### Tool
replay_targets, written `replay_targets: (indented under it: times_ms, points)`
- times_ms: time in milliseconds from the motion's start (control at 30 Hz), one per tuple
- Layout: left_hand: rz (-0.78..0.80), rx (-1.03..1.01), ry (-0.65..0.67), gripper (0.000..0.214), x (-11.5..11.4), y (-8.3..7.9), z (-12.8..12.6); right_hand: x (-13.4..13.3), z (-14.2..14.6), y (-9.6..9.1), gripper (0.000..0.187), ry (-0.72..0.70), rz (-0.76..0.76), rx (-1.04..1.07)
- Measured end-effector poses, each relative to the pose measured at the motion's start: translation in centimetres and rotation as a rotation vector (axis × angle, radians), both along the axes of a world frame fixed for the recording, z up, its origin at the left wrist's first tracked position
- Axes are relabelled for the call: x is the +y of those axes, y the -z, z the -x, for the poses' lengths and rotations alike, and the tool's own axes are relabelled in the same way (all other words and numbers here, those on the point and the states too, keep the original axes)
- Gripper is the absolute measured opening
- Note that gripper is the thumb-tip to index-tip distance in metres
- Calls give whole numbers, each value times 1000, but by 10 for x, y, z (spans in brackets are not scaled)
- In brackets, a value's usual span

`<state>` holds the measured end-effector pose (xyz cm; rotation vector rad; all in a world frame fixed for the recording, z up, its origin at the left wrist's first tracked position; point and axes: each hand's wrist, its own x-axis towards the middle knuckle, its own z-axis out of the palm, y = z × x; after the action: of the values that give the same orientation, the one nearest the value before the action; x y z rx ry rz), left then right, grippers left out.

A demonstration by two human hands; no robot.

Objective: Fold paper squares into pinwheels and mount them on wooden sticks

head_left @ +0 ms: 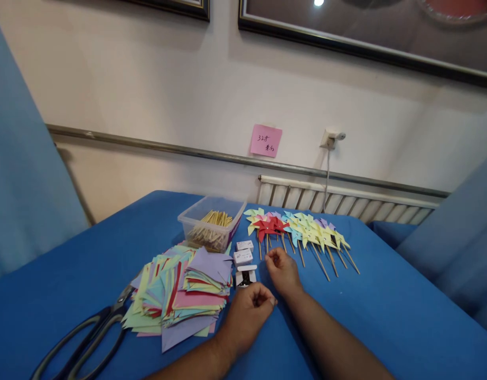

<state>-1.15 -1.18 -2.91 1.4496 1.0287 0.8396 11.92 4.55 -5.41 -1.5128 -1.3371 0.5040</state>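
My left hand (249,309) rests on the blue table (386,316) with its fingers curled into a pinch; what it holds, if anything, is too small to make out. It sits just below an opened small white box (245,276). My right hand (282,270) lies beside it, fingers bent and close together, near the stick ends of a row of paper pinwheels (297,227). Left of my hands lies a loose heap of coloured paper squares (182,293).
A clear plastic tub of wooden sticks (212,221) stands behind the paper. Two closed small white boxes (243,252) lie by it. Large black scissors (85,338) lie at the lower left. A radiator (346,200) and a pink note (265,140) are on the wall.
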Motion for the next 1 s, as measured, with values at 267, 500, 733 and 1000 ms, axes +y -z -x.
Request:
replay_targets:
  times_ms: [267,500,733,1000]
  points:
    - [-210,8,-71,11,-7,-15,9,-54,35,15,23,11,40,339]
    - [-435,61,-420,14,19,-62,46,-72,47,7,29,-265,198,711]
    - [-584,619,-265,21,22,-74,98,-68,39,2,16,-417,208,588]
    - [-729,903,-100,46,39,-59,97,-75,43,3,3,-478,220,429]
